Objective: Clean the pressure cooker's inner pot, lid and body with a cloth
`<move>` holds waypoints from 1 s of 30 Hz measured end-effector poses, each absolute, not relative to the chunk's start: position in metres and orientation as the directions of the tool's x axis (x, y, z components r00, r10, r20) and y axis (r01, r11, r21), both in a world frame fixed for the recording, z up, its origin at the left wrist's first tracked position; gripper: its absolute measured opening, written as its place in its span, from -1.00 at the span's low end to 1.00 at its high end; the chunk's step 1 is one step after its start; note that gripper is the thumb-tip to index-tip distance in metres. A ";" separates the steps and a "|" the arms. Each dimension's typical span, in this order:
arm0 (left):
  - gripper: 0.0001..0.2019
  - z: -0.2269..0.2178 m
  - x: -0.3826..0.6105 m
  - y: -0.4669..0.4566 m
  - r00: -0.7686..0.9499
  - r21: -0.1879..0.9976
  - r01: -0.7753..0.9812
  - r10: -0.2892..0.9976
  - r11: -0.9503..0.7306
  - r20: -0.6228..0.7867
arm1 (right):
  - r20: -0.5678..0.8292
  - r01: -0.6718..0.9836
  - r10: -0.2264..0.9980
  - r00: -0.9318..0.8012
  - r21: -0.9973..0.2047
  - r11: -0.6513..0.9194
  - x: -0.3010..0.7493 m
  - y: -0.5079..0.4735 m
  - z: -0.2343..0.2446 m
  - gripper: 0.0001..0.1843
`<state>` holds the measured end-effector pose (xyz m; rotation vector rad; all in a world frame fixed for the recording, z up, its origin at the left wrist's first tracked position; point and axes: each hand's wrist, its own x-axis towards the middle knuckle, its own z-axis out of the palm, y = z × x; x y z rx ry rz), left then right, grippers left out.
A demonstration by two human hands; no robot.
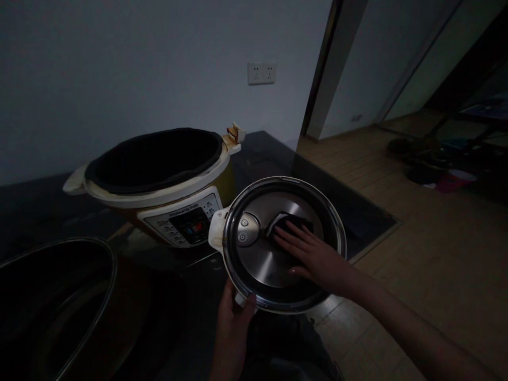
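A round pressure cooker lid (257, 264) is tilted toward me, its shiny metal inner side and dark sealing ring showing. My left hand (234, 315) grips its lower rim beside a white tab, thumb over the edge. With fingers stretched, my right hand (307, 251) holds a dark cloth (296, 219) pressed against the middle of the metal. Part of the cloth is hidden under the fingers. Left of the lid stands the electric pressure cooker (178, 222), uncovered, with a control panel on its front and a very dark inside.
A large pot (113, 270) with a metal rim stands at the lower left. Dark glossy tabletop (278, 153) runs along the wall and ends at a corner on the right, above a tiled floor (428, 264). A double wall socket (262, 73) is behind the table.
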<state>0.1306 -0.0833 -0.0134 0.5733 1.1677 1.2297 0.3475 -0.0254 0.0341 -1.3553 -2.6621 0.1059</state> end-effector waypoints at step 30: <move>-0.29 -0.010 0.126 -0.083 -0.022 0.874 -0.389 0.946 0.290 -0.323 | 0.339 0.846 0.812 -0.475 -0.077 0.528 0.328 -0.007 0.047 -0.58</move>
